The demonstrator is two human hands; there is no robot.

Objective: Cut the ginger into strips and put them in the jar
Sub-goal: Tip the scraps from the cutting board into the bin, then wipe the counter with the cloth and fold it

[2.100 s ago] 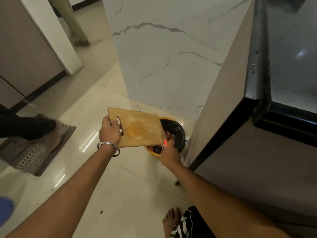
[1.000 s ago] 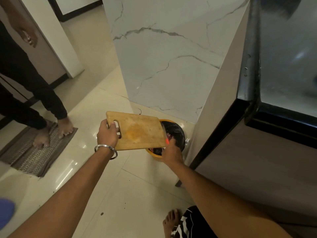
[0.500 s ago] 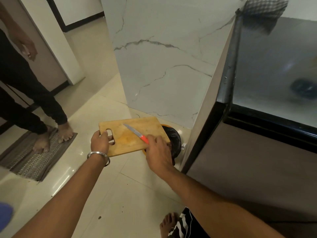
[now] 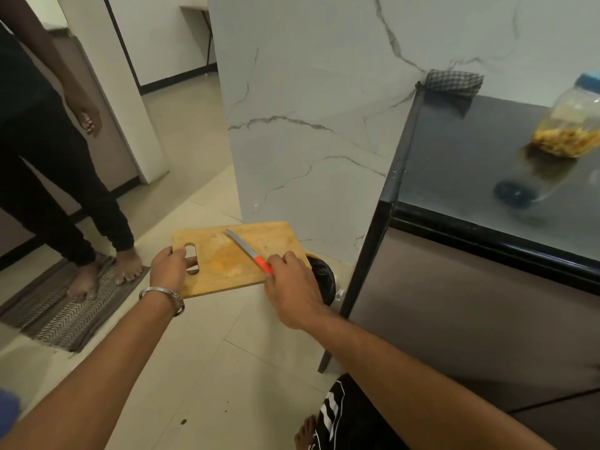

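- Above the floor beside the bin (image 4: 321, 280), the cutting board (image 4: 237, 258) was carried level between both hands, with no ginger to be seen on it, only a yellowish stain at its middle.
- Left hand (image 4: 170, 269) gripped the board at its slotted handle end; a bangle sat on that wrist.
- Right hand (image 4: 290, 284) was closed over the board's right edge and pinned the red handle of the knife (image 4: 248, 251) against the wood — the blade lay flat, its long axis running up and to the left, away from that hand.
- Jar (image 4: 571, 125), blue-lidded and holding yellow strips at its bottom, stood on the dark desk (image 4: 461, 164), up and to the right of the hands and well apart from them; the right hand was the nearer one.
- Judging from this, the cutting looked finished, and any next move would turn toward the desk.
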